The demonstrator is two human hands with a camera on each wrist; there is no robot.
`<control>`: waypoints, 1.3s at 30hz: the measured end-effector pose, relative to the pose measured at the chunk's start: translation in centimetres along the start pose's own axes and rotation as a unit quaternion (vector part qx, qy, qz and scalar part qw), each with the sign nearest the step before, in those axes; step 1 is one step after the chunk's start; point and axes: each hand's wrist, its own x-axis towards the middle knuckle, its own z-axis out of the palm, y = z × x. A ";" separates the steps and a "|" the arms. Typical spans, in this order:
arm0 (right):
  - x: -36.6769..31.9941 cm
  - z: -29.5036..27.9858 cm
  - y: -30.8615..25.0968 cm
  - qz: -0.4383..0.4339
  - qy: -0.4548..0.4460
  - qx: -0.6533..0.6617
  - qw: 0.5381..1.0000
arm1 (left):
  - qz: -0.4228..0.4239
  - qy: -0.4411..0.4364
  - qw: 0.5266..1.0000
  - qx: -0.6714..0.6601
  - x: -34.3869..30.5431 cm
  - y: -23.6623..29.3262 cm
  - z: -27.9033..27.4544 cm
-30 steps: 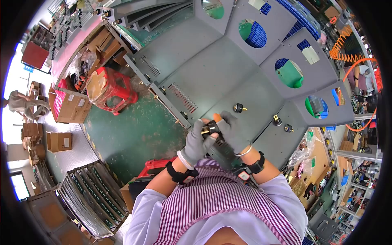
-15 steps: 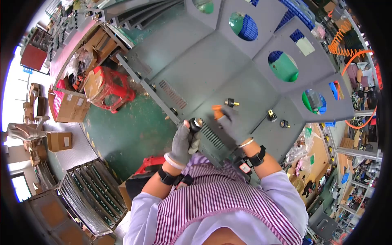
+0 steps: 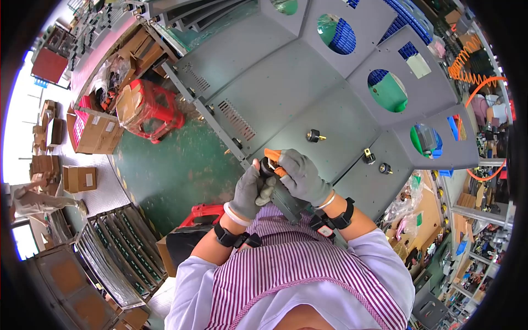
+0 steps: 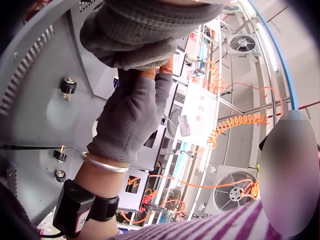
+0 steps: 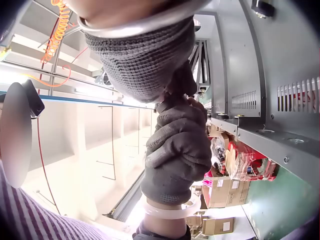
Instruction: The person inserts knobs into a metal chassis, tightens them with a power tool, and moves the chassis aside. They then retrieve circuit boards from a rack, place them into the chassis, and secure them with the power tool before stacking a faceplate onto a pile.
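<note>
In the head view my gloved left hand (image 3: 247, 190) grips a round black fitting (image 3: 268, 166) near the front edge of a grey sheet-metal housing (image 3: 286, 82). Orange covers sit on finger ends of my gloved right hand (image 3: 301, 173), which pinches the fitting's upper end. Both wrist views show the gloves close together, the left hand (image 5: 177, 147) curled and the fitting hidden behind fingers. A similar black fitting with a brass-coloured prong (image 3: 314, 136) lies on the panel beyond my right hand. Two more, a standing fitting (image 3: 368, 157) and its neighbour (image 3: 385, 168), are farther right.
Upright grey plates with oval cutouts (image 3: 388, 91) line the housing's far right side. Left of it stand a red stool (image 3: 151, 115) and a cardboard box (image 3: 96, 135) on the green floor. A person (image 3: 41, 198) is at the far left. A coiled orange hose (image 3: 465, 63) hangs at right.
Half a second ago my right hand came away from the fitting; now it is back on it, orange fingertips at its top. The left hand kept its grip and moved slightly left since one second ago.
</note>
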 end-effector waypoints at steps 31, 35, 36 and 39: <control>1.7 -0.6 -0.4 0.036 0.031 0.032 0.998 | 0.166 0.077 0.966 0.184 -0.1 -0.6 2.0; 2.1 -1.5 0.3 0.242 0.054 0.227 0.942 | 0.145 0.070 0.982 0.102 0.3 -0.5 0.4; 2.7 -1.8 -0.1 0.335 0.081 0.415 0.842 | 0.132 0.065 0.985 0.087 0.1 -0.4 -0.1; 3.1 -2.8 0.2 0.422 0.003 0.514 0.747 | 0.114 0.063 0.989 0.071 -0.3 -0.4 -0.5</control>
